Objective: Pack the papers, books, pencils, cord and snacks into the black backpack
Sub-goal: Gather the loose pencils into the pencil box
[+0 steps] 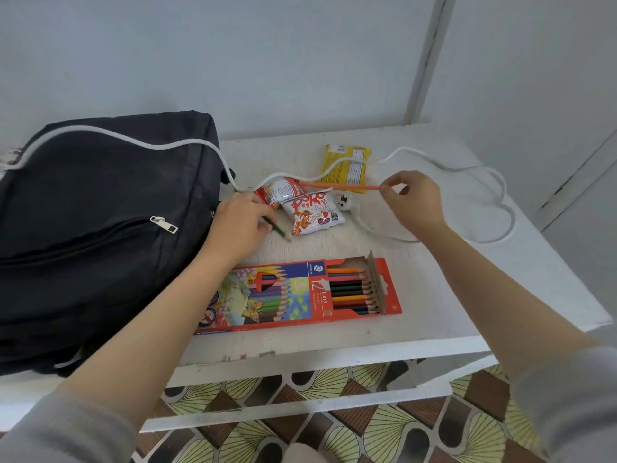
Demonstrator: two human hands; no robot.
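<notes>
- Grey sleeves (pixel 66 429) sit lowest in view, patterned floor (pixel 367 429) between the forearms.
- Pencil box (pixel 300 295): flat on the white table (pixel 434 342) near its front edge, flap open at the right end, pencil tips showing. Bare strip in front of it, bare top to its right.
- L hand (pixel 238 222): fingers curled round a green pencil (pixel 279 230), tip pointing right and toward the camera, just beside the backpack's right side.
- R hand (pixel 414 202): pinches the end of a pink pencil (pixel 337 186), held level above the snacks.
- Black backpack (pixel 100 228): fills the table's left side, lying flat, reaching the front edge; front pocket zipped.
- White cord (pixel 467 168): draped over the backpack top, runs across the snacks, loops near the right edge.
- Two red-white snack bags (pixel 314 213) between the hands; yellow pack (pixel 347 165) behind, under the cord.
</notes>
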